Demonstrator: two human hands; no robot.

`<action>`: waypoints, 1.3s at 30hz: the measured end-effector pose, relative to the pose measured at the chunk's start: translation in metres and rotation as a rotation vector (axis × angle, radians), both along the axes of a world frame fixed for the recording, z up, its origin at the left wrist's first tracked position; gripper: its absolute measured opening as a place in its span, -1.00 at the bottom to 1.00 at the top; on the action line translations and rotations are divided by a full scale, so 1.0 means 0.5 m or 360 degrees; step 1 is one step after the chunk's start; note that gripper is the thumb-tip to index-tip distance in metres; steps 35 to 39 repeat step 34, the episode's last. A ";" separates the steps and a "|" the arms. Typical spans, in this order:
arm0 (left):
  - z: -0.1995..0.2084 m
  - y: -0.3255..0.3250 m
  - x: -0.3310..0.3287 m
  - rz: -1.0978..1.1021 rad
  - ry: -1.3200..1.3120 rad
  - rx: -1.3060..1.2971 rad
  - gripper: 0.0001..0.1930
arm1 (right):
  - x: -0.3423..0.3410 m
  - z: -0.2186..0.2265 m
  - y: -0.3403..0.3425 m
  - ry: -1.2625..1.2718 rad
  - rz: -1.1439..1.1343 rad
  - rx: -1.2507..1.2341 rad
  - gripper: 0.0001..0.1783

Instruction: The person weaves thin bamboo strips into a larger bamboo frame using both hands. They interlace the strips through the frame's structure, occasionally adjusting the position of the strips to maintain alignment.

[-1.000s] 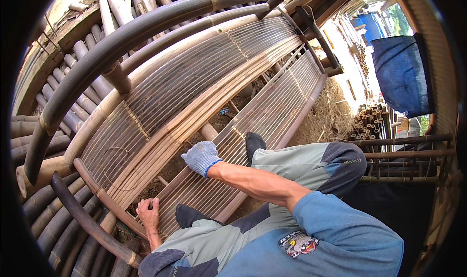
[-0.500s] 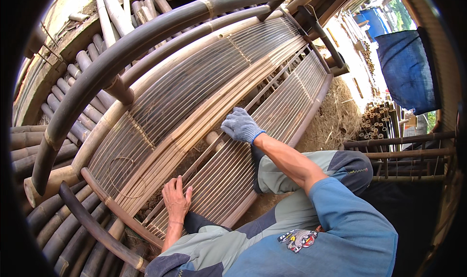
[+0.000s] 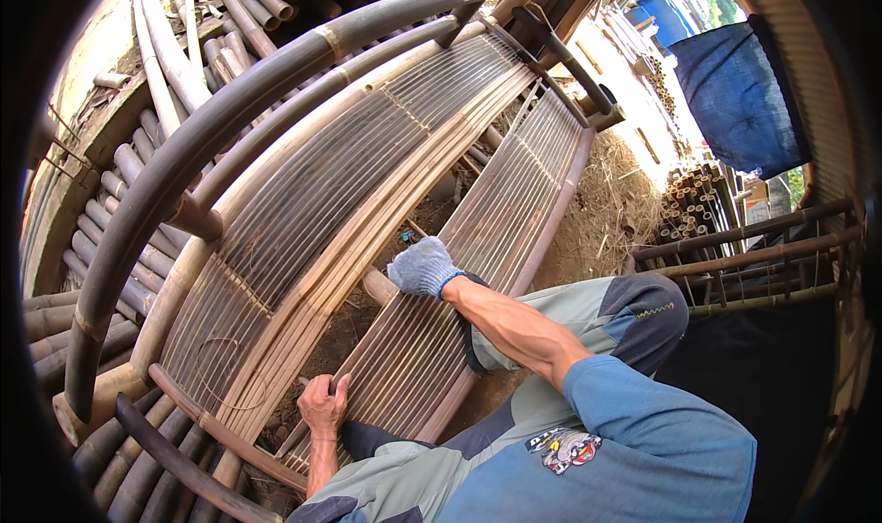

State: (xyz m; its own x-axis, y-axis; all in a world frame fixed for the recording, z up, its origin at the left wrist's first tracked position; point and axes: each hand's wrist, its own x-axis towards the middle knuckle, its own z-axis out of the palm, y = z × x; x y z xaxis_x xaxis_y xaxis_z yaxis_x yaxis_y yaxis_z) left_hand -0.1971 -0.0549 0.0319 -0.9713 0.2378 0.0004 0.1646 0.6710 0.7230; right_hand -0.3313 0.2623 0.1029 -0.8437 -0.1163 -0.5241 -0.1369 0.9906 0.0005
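- My bare left hand [image 3: 323, 403] grips the near edge of the long slatted bamboo panel [image 3: 478, 266], fingers curled.
- My right hand [image 3: 423, 267], in a grey knit glove, presses down mid-panel, fingers bent; grasp unclear.
- The panel lies beside a wider curved bamboo frame [image 3: 303, 201].

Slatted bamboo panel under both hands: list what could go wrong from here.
1. The left hand is bare and grips the slatted bamboo panel at its near edge; thin slat ends there could splinter or cut it.
2. The right hand, gloved, presses mid-panel; the narrow slats might flex or crack.
3. Both feet stand on or beside the slats, so a slip seems possible.
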 end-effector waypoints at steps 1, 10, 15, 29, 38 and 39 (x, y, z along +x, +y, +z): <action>0.006 0.000 0.003 -0.0014 -0.0042 0.0016 -0.63 | 0.003 -0.005 0.007 -0.0025 0.0022 0.0012 -0.61; 0.054 -0.005 -0.028 -0.0257 -0.0105 -0.0225 -0.66 | -0.018 -0.003 0.032 0.0445 -0.0380 -0.0991 -0.52; 0.090 -0.034 -0.087 -0.0718 -0.0543 -0.0185 -0.48 | -0.085 0.125 0.164 -0.1134 -0.1111 -0.2273 -0.59; 0.044 0.449 -0.317 -0.0488 -0.1310 0.0167 -0.29 | -0.155 0.117 0.617 0.0295 -0.1652 -0.0186 0.16; 0.021 0.476 -0.274 -0.0457 -0.0946 0.0016 -0.27 | -0.309 -0.058 0.630 0.0395 -0.1836 -0.0256 0.12; 0.021 0.476 -0.274 -0.0457 -0.0946 0.0016 -0.27 | -0.309 -0.058 0.630 0.0395 -0.1836 -0.0256 0.12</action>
